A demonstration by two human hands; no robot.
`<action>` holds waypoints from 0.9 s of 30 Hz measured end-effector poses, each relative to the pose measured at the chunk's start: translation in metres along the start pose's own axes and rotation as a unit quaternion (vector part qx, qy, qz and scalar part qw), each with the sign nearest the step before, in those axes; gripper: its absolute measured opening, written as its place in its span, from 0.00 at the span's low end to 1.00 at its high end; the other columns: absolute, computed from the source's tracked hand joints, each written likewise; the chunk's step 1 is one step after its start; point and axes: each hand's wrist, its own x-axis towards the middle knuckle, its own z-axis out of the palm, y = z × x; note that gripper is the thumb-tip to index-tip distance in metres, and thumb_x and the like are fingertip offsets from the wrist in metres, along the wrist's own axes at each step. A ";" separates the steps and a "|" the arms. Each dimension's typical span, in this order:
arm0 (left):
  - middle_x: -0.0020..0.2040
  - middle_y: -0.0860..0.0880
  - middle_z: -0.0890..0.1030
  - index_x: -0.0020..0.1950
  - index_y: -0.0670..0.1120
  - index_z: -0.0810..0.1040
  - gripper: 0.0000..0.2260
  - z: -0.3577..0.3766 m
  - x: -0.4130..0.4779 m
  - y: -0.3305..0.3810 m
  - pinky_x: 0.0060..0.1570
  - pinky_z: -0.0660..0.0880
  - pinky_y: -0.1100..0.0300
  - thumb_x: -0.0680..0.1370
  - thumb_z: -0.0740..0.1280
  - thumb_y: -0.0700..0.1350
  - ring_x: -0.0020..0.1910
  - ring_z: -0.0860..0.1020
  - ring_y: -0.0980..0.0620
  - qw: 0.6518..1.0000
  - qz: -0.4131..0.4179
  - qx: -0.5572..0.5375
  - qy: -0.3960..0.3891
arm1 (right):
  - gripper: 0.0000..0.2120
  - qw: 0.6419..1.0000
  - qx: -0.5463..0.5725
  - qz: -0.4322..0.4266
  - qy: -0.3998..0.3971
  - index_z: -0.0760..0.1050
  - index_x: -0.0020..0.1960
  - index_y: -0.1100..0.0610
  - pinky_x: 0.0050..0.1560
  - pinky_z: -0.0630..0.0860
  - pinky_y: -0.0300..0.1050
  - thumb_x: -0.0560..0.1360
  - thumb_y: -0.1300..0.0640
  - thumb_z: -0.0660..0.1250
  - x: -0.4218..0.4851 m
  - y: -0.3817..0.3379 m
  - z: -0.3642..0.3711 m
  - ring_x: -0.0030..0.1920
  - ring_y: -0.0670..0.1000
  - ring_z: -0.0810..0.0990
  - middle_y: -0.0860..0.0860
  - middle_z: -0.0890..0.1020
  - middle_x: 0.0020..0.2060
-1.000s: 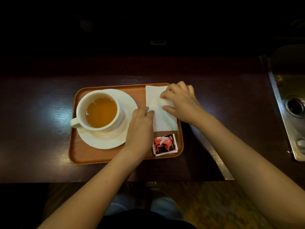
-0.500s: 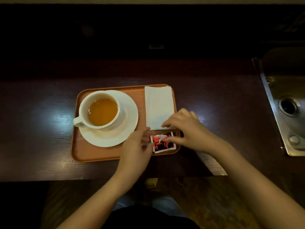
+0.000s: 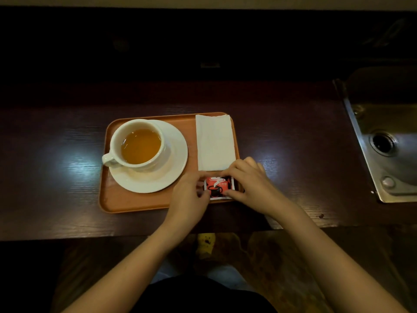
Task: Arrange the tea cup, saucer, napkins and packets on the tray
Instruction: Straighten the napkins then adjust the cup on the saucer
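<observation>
An orange tray (image 3: 135,202) lies on the dark wooden counter. On its left half a white cup of tea (image 3: 137,145) stands on a white saucer (image 3: 173,159), handle to the left. A folded white napkin (image 3: 215,143) lies flat along the tray's right side. Below it, in the near right corner, are red and black packets (image 3: 218,187). My left hand (image 3: 189,199) pinches the packets' left edge. My right hand (image 3: 250,184) holds their right edge and covers the tray's corner.
A steel sink (image 3: 388,145) with a drain is set into the counter at the right. The counter's front edge (image 3: 67,236) runs just below the tray. The back of the scene is dark.
Both hands left the napkin and came down to the packets in the near right corner. The packets now sit squarer, just under the napkin.
</observation>
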 end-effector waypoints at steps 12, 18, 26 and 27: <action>0.58 0.53 0.74 0.62 0.53 0.72 0.20 -0.097 -0.025 -0.039 0.50 0.70 0.63 0.73 0.64 0.38 0.53 0.72 0.59 0.951 0.027 -0.023 0.308 | 0.20 0.982 0.188 0.006 0.031 0.67 0.65 0.51 0.56 0.68 0.40 0.74 0.52 0.64 0.064 -0.048 -0.032 0.57 0.44 0.70 0.50 0.73 0.62; 0.70 0.45 0.69 0.71 0.49 0.64 0.26 -0.121 0.000 -0.077 0.63 0.68 0.54 0.74 0.65 0.40 0.67 0.69 0.47 0.952 -0.152 -0.124 0.235 | 0.28 0.953 0.291 0.047 -0.073 0.60 0.71 0.52 0.63 0.70 0.45 0.74 0.62 0.64 0.108 -0.089 -0.018 0.66 0.52 0.69 0.54 0.67 0.69; 0.69 0.47 0.71 0.70 0.51 0.66 0.24 -0.132 0.010 -0.087 0.62 0.71 0.53 0.74 0.63 0.39 0.64 0.72 0.49 0.972 -0.101 -0.137 0.159 | 0.30 0.931 0.357 0.071 -0.011 0.65 0.68 0.53 0.60 0.72 0.44 0.68 0.68 0.68 0.105 -0.111 -0.008 0.62 0.51 0.72 0.53 0.73 0.64; 0.69 0.47 0.71 0.70 0.52 0.66 0.24 -0.133 0.012 -0.088 0.63 0.70 0.51 0.74 0.63 0.39 0.65 0.71 0.49 0.973 -0.098 -0.144 0.150 | 0.31 0.931 0.356 0.077 -0.003 0.65 0.68 0.53 0.61 0.72 0.46 0.68 0.68 0.69 0.104 -0.112 -0.007 0.62 0.51 0.72 0.54 0.73 0.64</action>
